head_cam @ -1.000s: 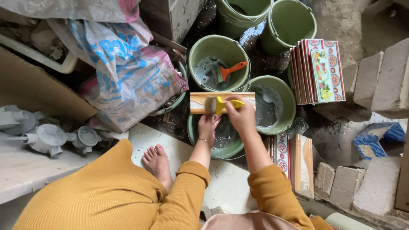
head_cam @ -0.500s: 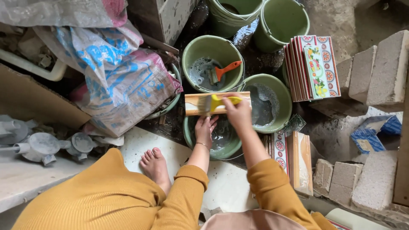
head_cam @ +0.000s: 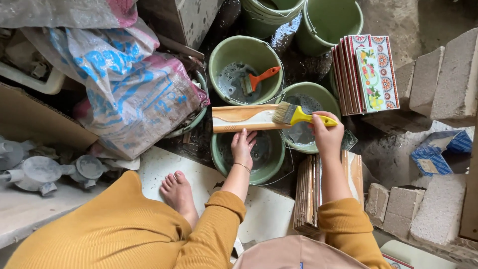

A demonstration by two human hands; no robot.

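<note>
Resting across the rims of the green buckets, the long tan tile (head_cam: pixel 245 118) lies flat and level, its near edge held from below by the left hand (head_cam: pixel 242 147), whose fingers curl up against that edge so the hand is clamped on the tile. The right hand (head_cam: pixel 327 135) is closed around the yellow handle of a paintbrush (head_cam: pixel 298 115), and the pale bristles lie on the right end of the tile's face. Directly under the tile sits a green bucket (head_cam: pixel 247 172) holding a little dark water, with the left forearm reaching over it. Just right of it, under the brush, a second green bucket (head_cam: pixel 318 94) holds grey slurry, and beyond the tile a third green bucket (head_cam: pixel 238 52) contains an orange-handled brush (head_cam: pixel 258 79) lying in a grey puddle. Two more green buckets (head_cam: pixel 328 22) stand at the top. A stack of patterned decorative tiles (head_cam: pixel 367 72) stands on edge to the right, beside grey concrete blocks (head_cam: pixel 440 79). Another stack of tan tiles (head_cam: pixel 308 197) stands near the right elbow. To the left lie a printed woven sack (head_cam: pixel 124 94) and grey conduit boxes (head_cam: pixel 40 172); a bare foot (head_cam: pixel 177 192) rests on the pale slab (head_cam: pixel 259 211).
</note>
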